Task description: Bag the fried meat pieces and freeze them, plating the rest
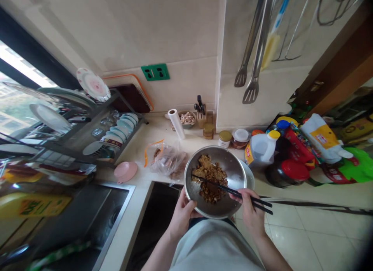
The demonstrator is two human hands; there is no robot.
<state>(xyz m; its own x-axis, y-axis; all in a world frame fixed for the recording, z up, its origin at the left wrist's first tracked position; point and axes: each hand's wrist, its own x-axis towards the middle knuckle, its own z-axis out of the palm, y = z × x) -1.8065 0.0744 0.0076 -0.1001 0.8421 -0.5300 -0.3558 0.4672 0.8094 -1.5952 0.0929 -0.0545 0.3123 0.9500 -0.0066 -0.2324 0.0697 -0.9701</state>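
My left hand [183,212] grips the near left rim of a steel bowl [237,173] and holds it in front of my body, tilted a little. Brown chopped meat [210,177] lies in the bowl. My right hand [250,209] holds a pair of black chopsticks [230,191], whose tips reach into the meat from the right.
On the counter beyond lie a clear plastic bag with food [169,161], a roll of bags [176,123], a pink dish [126,171], jars [225,138] and a knife block [201,114]. A dish rack [110,127] and sink [87,220] are left. Bottles and bags [291,154] crowd the floor at right.
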